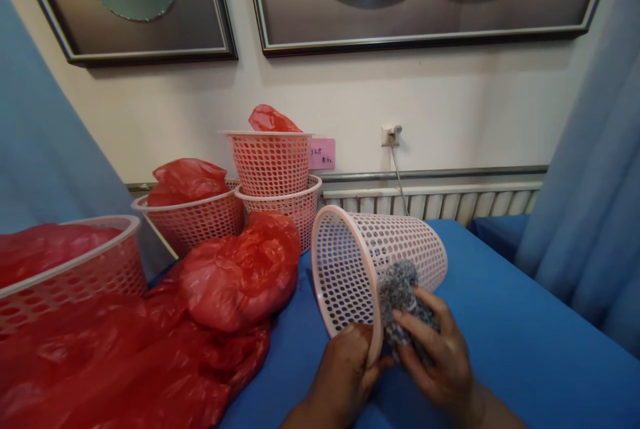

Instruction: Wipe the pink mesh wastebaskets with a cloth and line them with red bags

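Note:
A pink perforated plastic basket (420, 242) lies on its side on the blue-covered surface, its mouth facing left. My left hand (345, 365) grips the near lower part of its rim, fingers closed round the edge. In my right hand (440, 355) is a grey speckled cloth (400, 289), pressed against the outside of the basket just behind the rim. The fingers of that hand are bent over the cloth. Part of the basket's near side is hidden by the cloth and my hands.
Crumpled red plastic bags (240, 269) lie to the left. Beyond them stand bag-lined pink baskets (200, 215) and a stack of two baskets (273, 162). A radiator (435, 202) and plugged-in socket (390, 136) are at the wall; blue curtains (595, 215) hang on both sides.

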Motion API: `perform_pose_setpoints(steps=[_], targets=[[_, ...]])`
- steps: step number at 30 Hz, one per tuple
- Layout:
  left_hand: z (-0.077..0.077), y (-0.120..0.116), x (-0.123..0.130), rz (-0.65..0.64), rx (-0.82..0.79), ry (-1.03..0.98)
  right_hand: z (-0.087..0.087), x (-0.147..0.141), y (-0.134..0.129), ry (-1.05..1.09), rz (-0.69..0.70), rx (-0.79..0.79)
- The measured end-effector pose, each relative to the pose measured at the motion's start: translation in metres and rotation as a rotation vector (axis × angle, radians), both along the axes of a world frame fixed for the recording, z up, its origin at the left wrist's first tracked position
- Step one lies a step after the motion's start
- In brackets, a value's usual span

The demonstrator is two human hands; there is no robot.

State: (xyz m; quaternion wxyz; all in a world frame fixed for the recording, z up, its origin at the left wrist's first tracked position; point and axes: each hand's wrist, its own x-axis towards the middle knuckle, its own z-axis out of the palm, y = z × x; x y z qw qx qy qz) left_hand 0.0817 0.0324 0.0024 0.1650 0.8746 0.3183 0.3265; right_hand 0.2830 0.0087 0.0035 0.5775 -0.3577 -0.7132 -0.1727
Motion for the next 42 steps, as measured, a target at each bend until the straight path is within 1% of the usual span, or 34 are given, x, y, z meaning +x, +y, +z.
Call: perform_pose_setpoints(steps=[2,4,6,8,9,10,12,16,18,19,20,22,26,28,29,31,33,35,37,38,39,40,42], targets=[[0.0,0.003,-0.001,0.037,0.005,0.011,-0.003,0.015,0.016,0.111,-0.112,-0.06],[-0.001,0.005,-0.002,0.047,0.009,0.028,-0.006,0.038,0.04,0.302,-0.247,-0.153],[-0.003,0.005,-0.002,0.038,0.016,0.042,-0.008,0.061,0.06,0.516,-0.349,-0.253],[-0.005,0.006,-0.002,0.033,0.024,0.054,-0.009,0.074,0.071,0.663,-0.39,-0.307],[-0.006,0.006,-0.002,0.036,0.023,0.057,-0.009,0.074,0.071,0.682,-0.389,-0.304],[-0.006,0.005,-0.002,0.036,0.016,0.058,-0.008,0.071,0.067,0.656,-0.374,-0.282],[-0.007,0.005,-0.002,0.036,-0.013,0.047,-0.005,0.053,0.052,0.508,-0.304,-0.205],[-0.005,0.004,-0.003,0.026,-0.067,-0.008,0.0,0.007,0.007,0.165,-0.075,-0.086],[-0.004,0.004,-0.003,-0.003,-0.084,-0.034,0.0,-0.005,-0.004,0.061,0.005,-0.04],[-0.003,0.005,-0.003,-0.011,-0.096,-0.041,0.0,-0.005,-0.005,0.035,0.015,-0.031],[-0.003,0.005,-0.002,-0.008,-0.107,-0.04,0.0,-0.002,-0.001,0.036,-0.002,-0.035],[-0.003,0.007,-0.001,0.016,-0.12,-0.022,-0.002,0.014,0.016,0.129,-0.102,-0.084],[-0.007,0.008,0.0,0.045,-0.1,0.023,-0.005,0.061,0.058,0.53,-0.341,-0.226],[-0.007,0.007,0.001,0.033,-0.074,0.046,-0.005,0.073,0.067,0.655,-0.404,-0.256],[-0.008,0.006,0.001,0.023,-0.065,0.059,-0.004,0.074,0.065,0.66,-0.416,-0.25],[-0.007,0.005,0.002,0.016,-0.061,0.078,-0.001,0.062,0.053,0.545,-0.385,-0.197],[-0.006,0.004,0.002,0.031,-0.073,0.085,0.002,0.039,0.03,0.339,-0.271,-0.118],[-0.004,0.003,0.003,0.034,-0.085,0.069,0.005,0.014,0.006,0.131,-0.116,-0.044],[-0.001,0.003,0.003,0.005,-0.102,0.052,0.007,-0.001,-0.009,-0.001,-0.008,0.0],[0.001,0.003,0.003,-0.009,-0.112,0.051,0.008,-0.003,-0.011,-0.021,0.008,0.004],[0.002,0.003,0.003,-0.011,-0.118,0.055,0.009,-0.001,-0.008,-0.003,-0.008,-0.01],[0.003,0.003,0.003,-0.004,-0.118,0.067,0.009,0.005,-0.002,0.052,-0.053,-0.04],[0.004,0.004,0.003,0.008,-0.107,0.099,0.009,0.027,0.018,0.242,-0.19,-0.126]])
